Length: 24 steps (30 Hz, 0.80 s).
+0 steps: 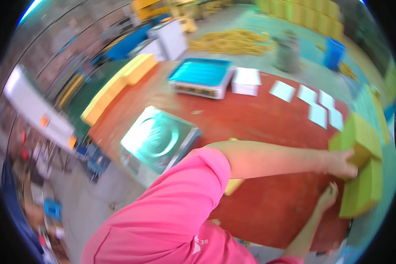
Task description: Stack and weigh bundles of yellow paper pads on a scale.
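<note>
My left arm, in a pink sleeve, crosses the red tabletop (pixel 255 211) to its right edge. There my left hand (pixel 341 163), fingers spread, reaches against a stack of yellow blocks or paper bundles (pixel 361 132). It overlaps the stack's near side; whether it presses on it is blurred. A second yellow stack (pixel 363 191) stands just nearer. Beside that one is my right hand (pixel 328 196), low over the table, its fingers slightly bent and apart with nothing visible in them. Partly hidden under my left arm lies a small yellow piece (pixel 233 187).
On the table are a shiny-topped scale (pixel 156 134), a blue-topped white box-like device (pixel 202 72), a white paper stack (pixel 246 80) and several white sheets (pixel 282 91). Yellow blocks (pixel 118 88) line the far-left edge. Beyond stand a grey drum (pixel 288 53) and a blue bin (pixel 334 53).
</note>
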Motion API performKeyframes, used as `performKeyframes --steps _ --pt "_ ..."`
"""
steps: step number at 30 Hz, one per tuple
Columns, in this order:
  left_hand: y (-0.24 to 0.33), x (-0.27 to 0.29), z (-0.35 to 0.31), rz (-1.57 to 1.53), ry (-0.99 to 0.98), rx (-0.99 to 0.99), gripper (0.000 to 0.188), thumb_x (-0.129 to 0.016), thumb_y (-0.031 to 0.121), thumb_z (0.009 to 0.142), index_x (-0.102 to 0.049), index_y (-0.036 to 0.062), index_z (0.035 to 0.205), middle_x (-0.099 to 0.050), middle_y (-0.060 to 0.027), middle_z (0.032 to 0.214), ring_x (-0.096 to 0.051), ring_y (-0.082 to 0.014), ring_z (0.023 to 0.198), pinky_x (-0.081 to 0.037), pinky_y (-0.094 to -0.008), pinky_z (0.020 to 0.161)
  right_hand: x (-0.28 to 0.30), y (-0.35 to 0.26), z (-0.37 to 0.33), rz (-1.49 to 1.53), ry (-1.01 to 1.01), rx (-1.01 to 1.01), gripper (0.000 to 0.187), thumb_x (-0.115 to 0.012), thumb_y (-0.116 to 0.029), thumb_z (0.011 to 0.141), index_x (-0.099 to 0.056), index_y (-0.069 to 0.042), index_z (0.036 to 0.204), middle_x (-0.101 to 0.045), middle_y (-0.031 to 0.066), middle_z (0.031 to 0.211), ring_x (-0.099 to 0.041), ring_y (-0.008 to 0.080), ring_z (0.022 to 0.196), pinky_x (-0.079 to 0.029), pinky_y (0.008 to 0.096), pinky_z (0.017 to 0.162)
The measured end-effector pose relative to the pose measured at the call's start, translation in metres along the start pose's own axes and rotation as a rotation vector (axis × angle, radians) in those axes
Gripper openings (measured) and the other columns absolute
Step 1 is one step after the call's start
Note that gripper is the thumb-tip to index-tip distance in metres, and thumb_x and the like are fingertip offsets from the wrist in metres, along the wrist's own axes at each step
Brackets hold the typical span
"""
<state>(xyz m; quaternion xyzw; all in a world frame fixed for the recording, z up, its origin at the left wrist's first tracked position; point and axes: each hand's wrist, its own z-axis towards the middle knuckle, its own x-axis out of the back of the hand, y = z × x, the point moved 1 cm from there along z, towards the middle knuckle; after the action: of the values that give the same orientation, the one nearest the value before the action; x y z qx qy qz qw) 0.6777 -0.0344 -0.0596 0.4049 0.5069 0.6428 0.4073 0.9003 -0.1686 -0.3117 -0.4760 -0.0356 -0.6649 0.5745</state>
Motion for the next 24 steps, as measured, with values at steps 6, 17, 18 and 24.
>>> performKeyframes --steps 6,17,18,24 --pt "0.051 0.134 -0.303 0.419 0.139 0.287 0.081 -0.065 0.049 0.086 -0.042 -0.0023 0.144 -0.048 -0.0212 0.144 -0.049 -0.0303 0.132 -0.040 -0.0373 0.108 -0.036 -0.033 0.007 0.652 -0.037 -0.570 0.030 -0.047 -0.012 0.099 -0.062 0.001 0.122 -0.063 0.0129 0.124 -0.060 0.0259 0.114 -0.046 0.0381 0.100" --pt "0.072 0.232 -0.809 -0.115 0.995 0.641 0.059 -0.059 0.048 0.095 -0.051 0.0057 0.136 -0.056 -0.0129 0.130 -0.056 -0.0219 0.117 -0.048 -0.0353 0.093 0.053 -0.640 -0.244 1.045 -0.607 0.480 0.034 -0.044 -0.021 0.097 -0.062 0.004 0.113 -0.065 0.0132 0.105 -0.060 0.0220 0.099 -0.047 0.0355 0.088" --pt "0.069 0.237 -0.833 -0.110 1.006 0.628 0.059 -0.059 0.048 0.095 -0.051 0.0057 0.136 -0.056 -0.0129 0.130 -0.056 -0.0219 0.117 -0.048 -0.0353 0.093 0.041 -0.663 -0.281 1.021 -0.665 0.557 0.037 -0.046 -0.025 0.096 -0.063 0.004 0.113 -0.065 0.0133 0.104 -0.060 0.0220 0.098 -0.046 0.0355 0.086" --pt "0.083 0.282 -0.938 -0.071 0.977 0.697 0.053 -0.058 0.048 0.095 -0.055 0.0087 0.130 -0.060 -0.0085 0.121 -0.059 -0.0225 0.109 -0.051 -0.0369 0.089 0.014 -0.784 -0.464 1.215 -1.380 0.168 0.029 -0.051 -0.002 0.094 -0.058 0.004 0.121 -0.068 0.0126 0.107 -0.064 0.0183 0.100 -0.050 0.0315 0.089"
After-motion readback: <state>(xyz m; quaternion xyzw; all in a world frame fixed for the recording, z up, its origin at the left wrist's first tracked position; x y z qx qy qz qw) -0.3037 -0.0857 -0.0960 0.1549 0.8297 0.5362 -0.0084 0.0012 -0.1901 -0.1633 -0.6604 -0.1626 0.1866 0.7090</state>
